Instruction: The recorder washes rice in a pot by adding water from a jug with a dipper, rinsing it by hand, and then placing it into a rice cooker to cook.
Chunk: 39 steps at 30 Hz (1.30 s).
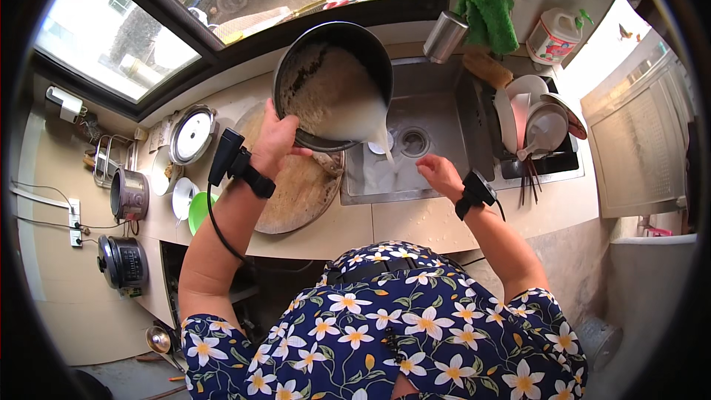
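My left hand [278,136] grips the near left rim of a dark cooking pot [288,55], which is tilted to the right. Inside lie wet grains [303,100], which look like rice, and cloudy water [355,114]. A whitish stream [385,147] runs over the rim into the metal sink [450,116]. My right hand [441,174] hovers over the sink's near right part, its fingers curled in with nothing seen in them, apart from the pot. Left of the drain [414,141], a small white round thing [381,142] is partly hidden by the pot.
A round wooden cutting board [289,200] lies left of the sink. Bowls and dishes [527,111] fill a rack on the right, with chopsticks [530,180] in front. A metal cup [445,36] and green cloth [489,18] are behind. Left stand a green bowl [201,212] and electric cooker [125,261].
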{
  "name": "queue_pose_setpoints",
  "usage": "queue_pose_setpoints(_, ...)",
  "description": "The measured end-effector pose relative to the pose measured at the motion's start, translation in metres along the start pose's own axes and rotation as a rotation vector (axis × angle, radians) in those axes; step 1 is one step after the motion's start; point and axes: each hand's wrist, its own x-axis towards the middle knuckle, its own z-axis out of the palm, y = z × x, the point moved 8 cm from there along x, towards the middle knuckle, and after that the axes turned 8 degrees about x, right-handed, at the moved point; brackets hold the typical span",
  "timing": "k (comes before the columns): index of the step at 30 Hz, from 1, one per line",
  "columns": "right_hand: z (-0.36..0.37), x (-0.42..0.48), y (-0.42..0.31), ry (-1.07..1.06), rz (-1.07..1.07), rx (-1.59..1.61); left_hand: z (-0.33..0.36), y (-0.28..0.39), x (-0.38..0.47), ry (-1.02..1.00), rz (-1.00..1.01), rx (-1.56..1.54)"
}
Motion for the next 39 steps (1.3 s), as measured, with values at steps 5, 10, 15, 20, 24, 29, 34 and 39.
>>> queue_pose_setpoints(5,0.003,-0.003,0.002,-0.012,0.018,0.038,-0.004,0.006,-0.001,0.025,-0.021,0.011)
queue_pose_setpoints(10,0.007,-0.005,0.002,-0.032,0.052,0.075,-0.006,0.015,-0.003,0.031,0.008,0.027)
queue_pose_setpoints(15,0.01,-0.007,-0.001,-0.045,0.036,0.097,-0.007,0.023,-0.004,0.04,0.02,0.021)
queue_pose_setpoints(20,0.012,-0.009,-0.006,-0.065,0.021,0.099,-0.007,0.034,-0.009,0.06,0.038,0.031)
queue_pose_setpoints(24,0.015,-0.011,-0.006,-0.086,0.024,0.102,-0.008,0.035,-0.006,0.055,0.048,0.049)
queue_pose_setpoints(29,0.026,-0.012,0.002,-0.155,0.045,0.162,-0.006,0.041,-0.008,0.044,0.05,0.063)
queue_pose_setpoints(34,0.03,-0.019,-0.007,-0.182,0.047,0.159,-0.005,0.045,-0.01,0.059,0.032,0.1)
queue_pose_setpoints(39,0.033,-0.024,-0.008,-0.203,0.039,0.159,-0.004,0.049,-0.011,0.082,0.038,0.088)
